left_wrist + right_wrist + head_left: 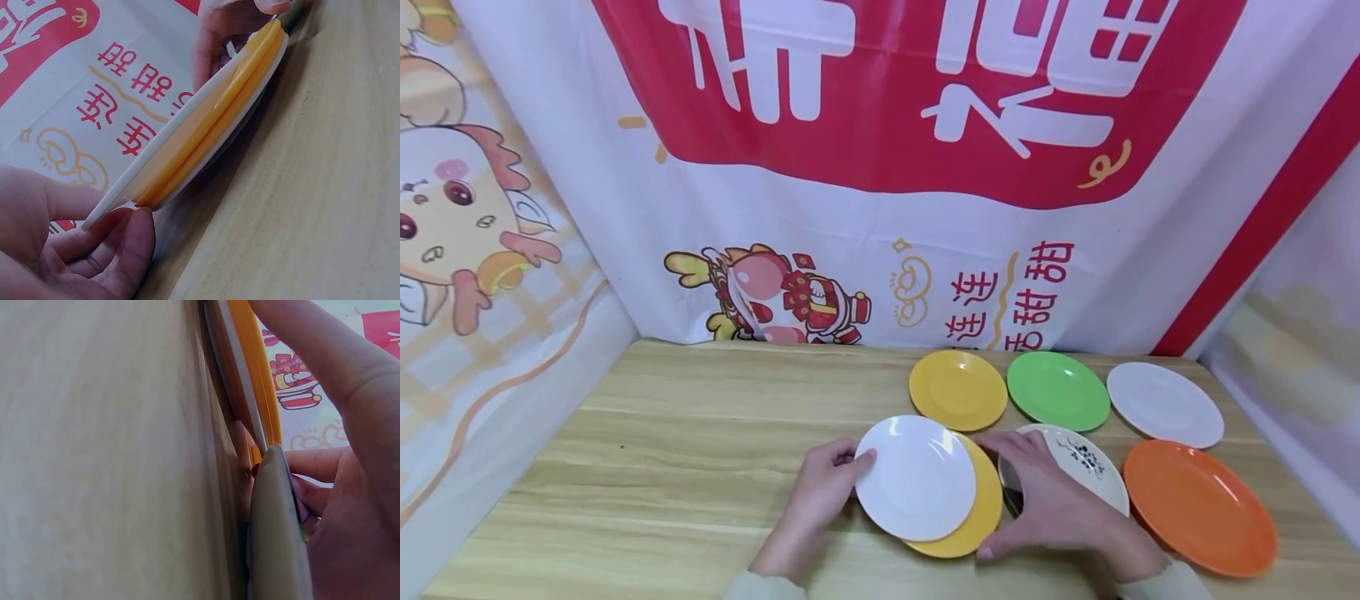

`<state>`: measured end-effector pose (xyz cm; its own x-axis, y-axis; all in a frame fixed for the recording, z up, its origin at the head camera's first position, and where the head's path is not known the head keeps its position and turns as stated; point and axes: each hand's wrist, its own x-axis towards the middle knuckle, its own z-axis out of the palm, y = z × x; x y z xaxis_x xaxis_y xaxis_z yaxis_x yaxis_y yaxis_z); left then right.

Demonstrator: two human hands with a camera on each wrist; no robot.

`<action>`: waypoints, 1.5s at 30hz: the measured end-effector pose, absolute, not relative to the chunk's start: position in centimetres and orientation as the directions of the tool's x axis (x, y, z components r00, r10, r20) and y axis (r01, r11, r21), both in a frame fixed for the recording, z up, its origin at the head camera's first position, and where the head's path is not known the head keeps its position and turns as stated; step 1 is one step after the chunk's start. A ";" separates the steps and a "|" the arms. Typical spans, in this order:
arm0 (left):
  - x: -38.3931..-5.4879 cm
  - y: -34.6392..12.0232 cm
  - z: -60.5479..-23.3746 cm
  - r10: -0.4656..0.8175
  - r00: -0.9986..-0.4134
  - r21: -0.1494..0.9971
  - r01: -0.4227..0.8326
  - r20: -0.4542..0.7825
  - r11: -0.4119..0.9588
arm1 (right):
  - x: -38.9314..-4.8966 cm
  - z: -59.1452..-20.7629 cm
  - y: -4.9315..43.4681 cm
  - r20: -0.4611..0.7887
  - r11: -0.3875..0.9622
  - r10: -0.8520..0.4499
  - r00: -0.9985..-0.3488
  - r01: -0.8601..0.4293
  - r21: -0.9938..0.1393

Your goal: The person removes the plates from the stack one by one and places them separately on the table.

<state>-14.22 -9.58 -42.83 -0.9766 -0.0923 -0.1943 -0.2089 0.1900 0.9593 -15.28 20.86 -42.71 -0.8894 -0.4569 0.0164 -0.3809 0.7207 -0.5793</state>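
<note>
My left hand (830, 482) pinches the left rim of a small white plate (917, 479), thumb on top and fingers underneath. In the left wrist view, that white plate (165, 134) tilts over a stack with yellow plates (209, 134) and a white rim below them. The yellow plate (988, 492) shows at the right of the white one. My right hand (1052, 500) spreads its thumb and fingers along the right edge of the yellow plate. Beneath this hand, partly hidden, lies a cream plate with a dark floral pattern (1093, 467).
Behind the stack, a yellow plate (958, 390), a green plate (1058, 390) and a white plate (1165, 404) form a row. An orange oval plate (1201, 508) lies at the right. Printed cloth (880, 225) hangs behind the wooden table (685, 467).
</note>
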 end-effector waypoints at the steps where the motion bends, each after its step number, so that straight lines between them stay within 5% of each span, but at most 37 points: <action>1: -14.2 -9.7 -42.8 -0.094 -0.976 0.959 -0.212 -0.197 0.188 | -15.3 -42.7 20.8 0.028 0.717 -0.463 -0.886 -0.393 -0.576; 16: -14.0 -10.9 -42.4 -0.070 -0.971 0.973 -0.230 -0.229 -0.002 | -15.3 -42.3 20.7 -0.020 0.721 -0.459 -0.888 -0.359 -0.592; 45: -17.0 -15.3 -40.6 -0.207 -0.939 0.961 -0.277 -0.276 -0.022 | -15.4 -42.7 21.1 0.028 0.696 -0.488 -0.872 -0.409 -0.591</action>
<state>-17.00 -15.32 -40.59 -0.9387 -0.2071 -0.2756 -0.2772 -0.0217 0.9606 -15.40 21.13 -42.70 -0.8723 -0.4882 0.0283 -0.4087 0.6959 -0.5905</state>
